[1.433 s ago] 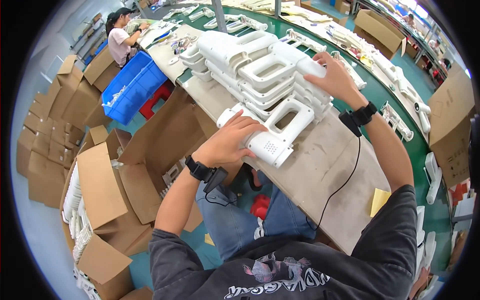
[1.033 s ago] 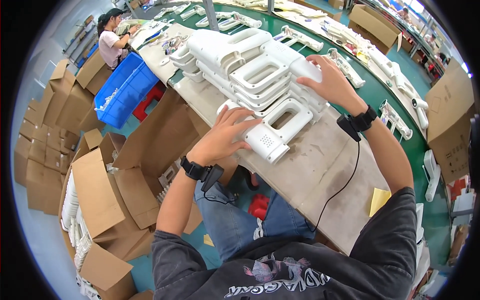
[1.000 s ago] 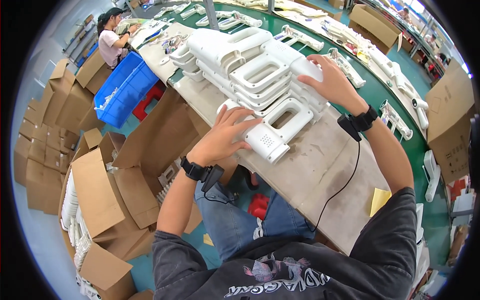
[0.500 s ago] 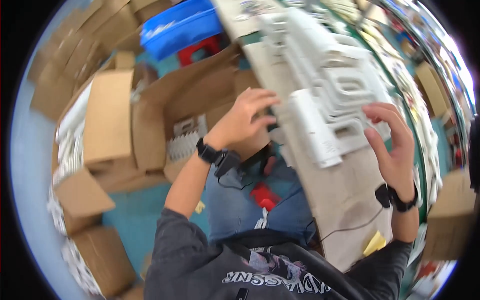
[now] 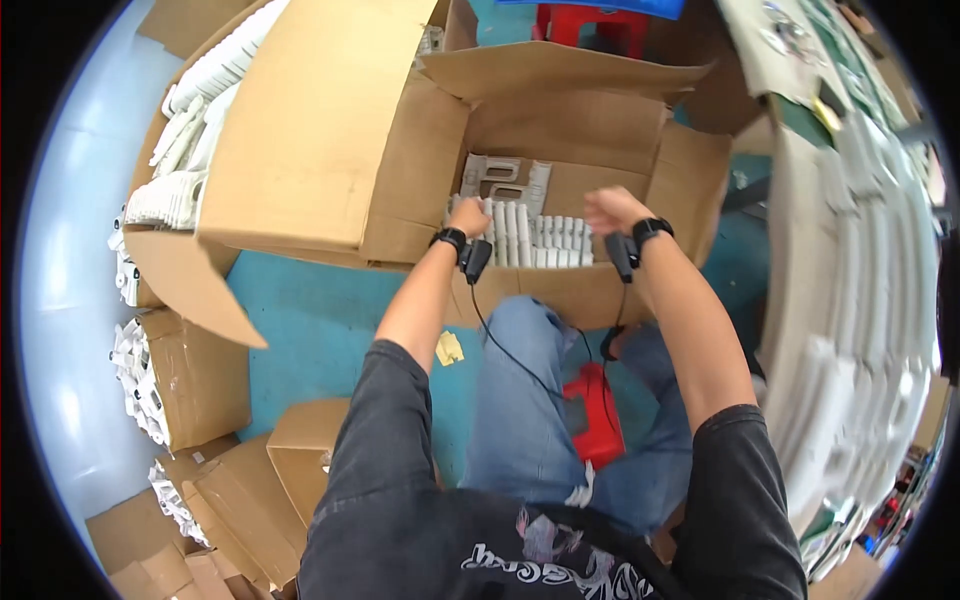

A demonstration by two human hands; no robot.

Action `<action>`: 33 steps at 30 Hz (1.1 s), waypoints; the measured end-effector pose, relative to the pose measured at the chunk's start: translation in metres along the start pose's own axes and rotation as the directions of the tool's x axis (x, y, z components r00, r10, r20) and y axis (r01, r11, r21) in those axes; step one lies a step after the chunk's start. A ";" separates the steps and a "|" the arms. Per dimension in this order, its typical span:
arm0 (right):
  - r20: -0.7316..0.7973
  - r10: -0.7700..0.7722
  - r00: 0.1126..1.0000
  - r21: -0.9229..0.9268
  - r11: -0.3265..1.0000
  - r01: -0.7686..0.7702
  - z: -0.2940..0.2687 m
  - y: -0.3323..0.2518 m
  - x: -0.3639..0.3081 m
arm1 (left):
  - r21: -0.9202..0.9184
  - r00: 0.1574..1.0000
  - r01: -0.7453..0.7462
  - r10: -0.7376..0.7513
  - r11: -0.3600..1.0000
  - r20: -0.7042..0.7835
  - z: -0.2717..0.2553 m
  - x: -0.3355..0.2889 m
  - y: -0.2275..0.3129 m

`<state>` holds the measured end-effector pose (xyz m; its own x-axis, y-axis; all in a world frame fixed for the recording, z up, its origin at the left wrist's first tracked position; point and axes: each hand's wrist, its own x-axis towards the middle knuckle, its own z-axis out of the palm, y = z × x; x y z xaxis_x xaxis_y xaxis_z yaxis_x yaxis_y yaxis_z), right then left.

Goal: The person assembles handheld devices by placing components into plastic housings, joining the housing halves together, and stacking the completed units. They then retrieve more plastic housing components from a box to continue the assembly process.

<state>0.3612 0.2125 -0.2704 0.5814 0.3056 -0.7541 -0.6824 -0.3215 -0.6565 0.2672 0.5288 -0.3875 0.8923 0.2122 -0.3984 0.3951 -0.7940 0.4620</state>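
Inside an open cardboard box (image 5: pixel 560 105), white plastic parts (image 5: pixel 512 232) stand on edge in a close row. At the left end of this row, my left hand (image 5: pixel 467 217) has its fingers closed against the parts; its fingertips are hidden. My right hand (image 5: pixel 615 212) hangs over the right end of the row with curled fingers. Whatever is in its grip, if anything, cannot be made out. Flat white parts with oblong openings (image 5: pixel 500 178) lie behind the row. Each wrist carries a black strap with a small cabled device.
To the left, another carton (image 5: pixel 300 130) holds stacked white parts. More cartons (image 5: pixel 200 375) stand along the left wall. At right, a workbench (image 5: pixel 795 200) bears long white parts. A red stool (image 5: pixel 595 415) is between my legs, and a blue bin (image 5: pixel 610 5) is at the top.
My view has swung left from the workbench to the box. Both hands, earlier apart with spread fingers near the bench, are now over the row of parts with fingers closed.
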 end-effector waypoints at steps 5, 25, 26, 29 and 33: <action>-0.031 0.197 0.980 0.041 0.980 -0.196 -0.055 0.069 0.180 | 0.092 0.999 0.001 0.003 0.996 -0.050 0.042 0.087 -0.008; 0.114 0.004 0.994 0.379 0.924 -0.047 0.033 0.179 0.439 | -0.400 0.792 0.575 -0.364 0.714 0.491 0.155 0.359 -0.121; 0.110 0.002 0.994 0.380 0.924 -0.044 0.033 0.175 0.441 | -0.400 0.793 0.572 -0.361 0.716 0.490 0.152 0.358 -0.113; 0.025 -0.008 1.000 0.386 0.922 -0.002 0.039 0.163 0.438 | -0.585 0.880 0.382 -0.088 0.716 0.467 0.134 0.342 -0.107; 0.172 -0.046 0.984 0.563 0.824 -0.060 0.053 0.131 0.414 | -0.154 0.992 0.042 -0.022 0.987 0.128 0.089 0.349 -0.091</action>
<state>0.4892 0.3440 -0.6669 0.5271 0.4693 -0.7085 -0.8469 0.2213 -0.4835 0.5233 0.6241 -0.6392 0.8481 0.1553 -0.5066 0.4610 -0.6875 0.5611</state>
